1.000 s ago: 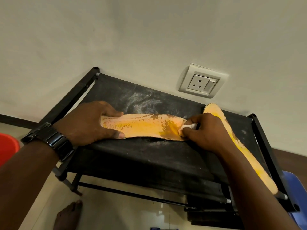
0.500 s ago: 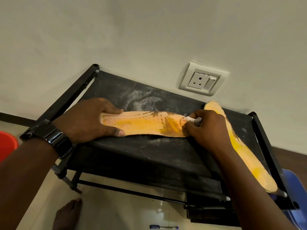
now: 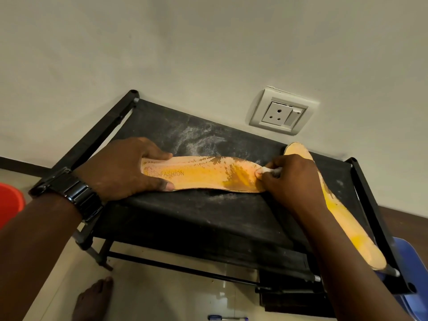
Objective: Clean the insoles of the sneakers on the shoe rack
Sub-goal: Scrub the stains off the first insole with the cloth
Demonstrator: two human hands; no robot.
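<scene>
Mid-scrub atop black fabric shoe rack (image 3: 208,223): left hand (image 3: 120,167) flat, pinning orange foam insole (image 3: 203,174); right hand (image 3: 291,179) pinching white wad (image 3: 268,169), possibly cloth. Next: firm strokes over brown stain (image 3: 236,179).

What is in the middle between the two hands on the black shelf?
The head view shows the orange insole stretching from the left hand to the right hand, which pinches a white wad against it.

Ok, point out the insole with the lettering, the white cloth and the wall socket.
insole (image 3: 208,176), head view, on its orange middle stretch.
cloth (image 3: 266,169), head view, on the small white wad that shows.
wall socket (image 3: 278,113), head view, on the white face by the pin holes.
</scene>
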